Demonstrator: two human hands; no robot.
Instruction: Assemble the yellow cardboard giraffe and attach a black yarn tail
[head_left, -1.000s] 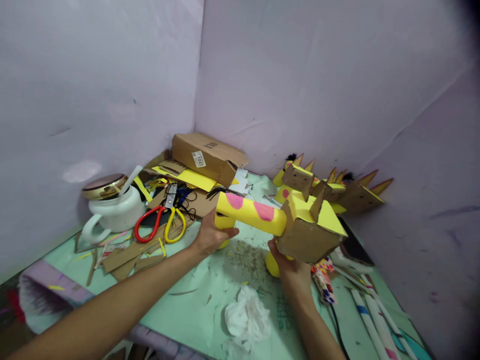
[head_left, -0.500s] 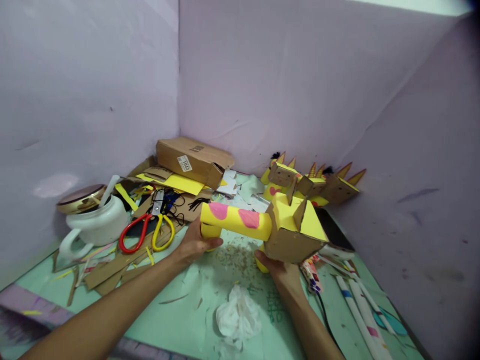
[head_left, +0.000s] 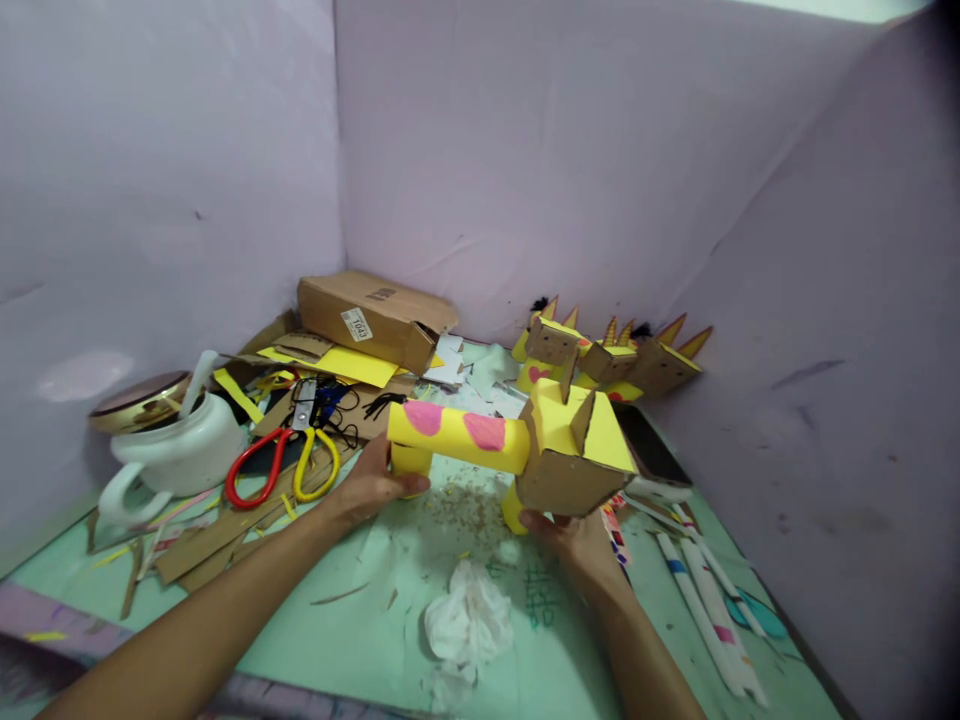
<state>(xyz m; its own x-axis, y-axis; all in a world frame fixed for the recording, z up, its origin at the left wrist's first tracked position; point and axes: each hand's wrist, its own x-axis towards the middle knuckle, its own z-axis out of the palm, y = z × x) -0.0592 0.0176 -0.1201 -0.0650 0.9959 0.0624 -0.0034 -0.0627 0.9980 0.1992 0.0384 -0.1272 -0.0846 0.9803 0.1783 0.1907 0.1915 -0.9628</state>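
Observation:
A cardboard toy animal (head_left: 491, 445) stands or hovers just over the table in front of me; the gap under it is hard to judge. Its yellow tube body has pink spots, and its box-shaped head (head_left: 574, 480) has two upright cardboard ears. My left hand (head_left: 379, 485) wraps round the yellow rear leg, thumb toward me. Under the head, my right hand (head_left: 574, 550) grips near the front leg (head_left: 514, 510), thumb at its side; its other fingers are mostly hidden. Crumpled white tissue (head_left: 469, 620) lies between my forearms.
Scissors (head_left: 281, 465), cardboard scraps (head_left: 202, 545) and a white pot (head_left: 180, 450) crowd the left. A cardboard box (head_left: 375, 315) sits at the back. Several similar toy animals (head_left: 611, 360) stand back right. White markers (head_left: 709, 610) and a dark phone-like slab (head_left: 656, 450) lie right.
The whole view has shifted slightly left. My right thumb has slid a little right along the front leg, showing more of it. My left hand keeps its hold on the rear leg.

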